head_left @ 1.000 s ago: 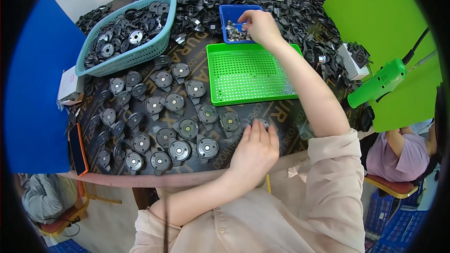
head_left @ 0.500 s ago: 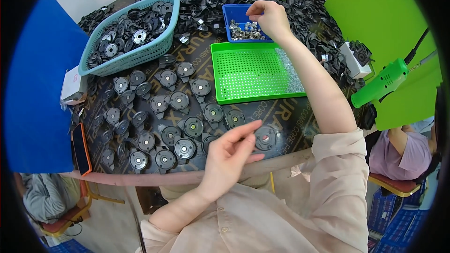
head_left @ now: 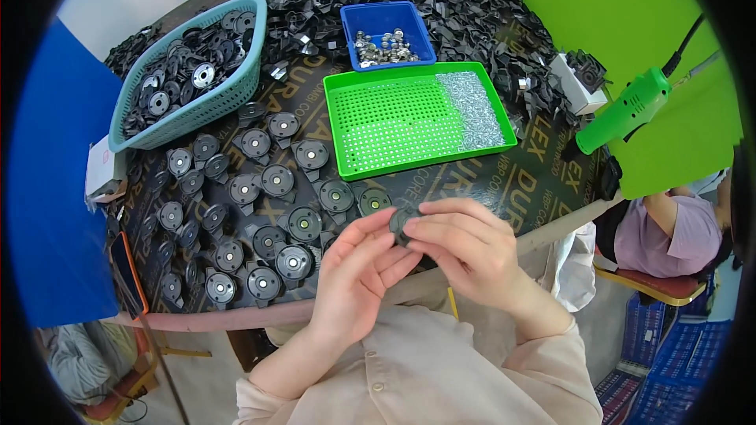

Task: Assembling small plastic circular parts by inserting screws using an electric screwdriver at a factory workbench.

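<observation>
A round black plastic part (head_left: 402, 223) sits between the fingertips of both hands, just over the table's near edge. My left hand (head_left: 358, 271) holds it from the left, palm up. My right hand (head_left: 465, 244) pinches it from the right. To the left of my hands, several matching black round parts with silver centres (head_left: 272, 212) lie in rows on the table. Behind my hands stands a green perforated tray (head_left: 394, 122) with small silver screws (head_left: 472, 110) heaped at its right end. A blue bin (head_left: 386, 35) of silver metal pieces sits behind the tray.
A teal basket (head_left: 185, 71) of black parts stands at the back left. A heap of black pieces (head_left: 441, 0) covers the back of the table. A green power screwdriver (head_left: 626, 114) hangs at the right. Another person (head_left: 669, 224) sits at the lower right.
My right hand has come back from the blue bin to the near edge. My left hand lifted a black part off the table, and both hands now meet on it.
</observation>
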Demonstrator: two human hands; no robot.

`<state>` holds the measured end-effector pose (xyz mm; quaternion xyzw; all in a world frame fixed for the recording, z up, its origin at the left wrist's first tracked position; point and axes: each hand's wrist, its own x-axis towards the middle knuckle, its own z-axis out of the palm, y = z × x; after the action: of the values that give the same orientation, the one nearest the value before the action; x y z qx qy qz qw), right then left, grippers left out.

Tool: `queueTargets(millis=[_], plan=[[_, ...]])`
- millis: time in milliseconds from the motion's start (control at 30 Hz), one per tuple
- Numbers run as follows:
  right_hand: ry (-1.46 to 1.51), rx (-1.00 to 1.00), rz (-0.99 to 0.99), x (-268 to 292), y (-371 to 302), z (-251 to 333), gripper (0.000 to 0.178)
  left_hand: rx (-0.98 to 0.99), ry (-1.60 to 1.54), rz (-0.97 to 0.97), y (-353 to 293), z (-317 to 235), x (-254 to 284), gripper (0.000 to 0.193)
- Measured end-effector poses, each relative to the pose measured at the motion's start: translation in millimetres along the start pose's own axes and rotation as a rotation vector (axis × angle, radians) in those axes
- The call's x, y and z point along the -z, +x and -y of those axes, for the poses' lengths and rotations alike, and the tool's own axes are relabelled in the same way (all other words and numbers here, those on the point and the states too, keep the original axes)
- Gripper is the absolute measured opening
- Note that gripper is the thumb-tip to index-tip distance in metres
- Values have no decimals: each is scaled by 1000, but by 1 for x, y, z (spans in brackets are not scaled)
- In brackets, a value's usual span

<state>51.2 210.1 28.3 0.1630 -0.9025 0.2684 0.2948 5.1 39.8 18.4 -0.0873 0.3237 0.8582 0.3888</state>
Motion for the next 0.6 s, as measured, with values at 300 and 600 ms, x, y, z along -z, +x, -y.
queueTargets(millis=[300, 600], plan=[[335, 84, -43, 6, -30, 1, 25, 146, -32, 38, -16, 4, 5, 38], [181, 246, -118, 18, -43, -9, 15, 357, 155, 134, -2, 8, 17, 31]])
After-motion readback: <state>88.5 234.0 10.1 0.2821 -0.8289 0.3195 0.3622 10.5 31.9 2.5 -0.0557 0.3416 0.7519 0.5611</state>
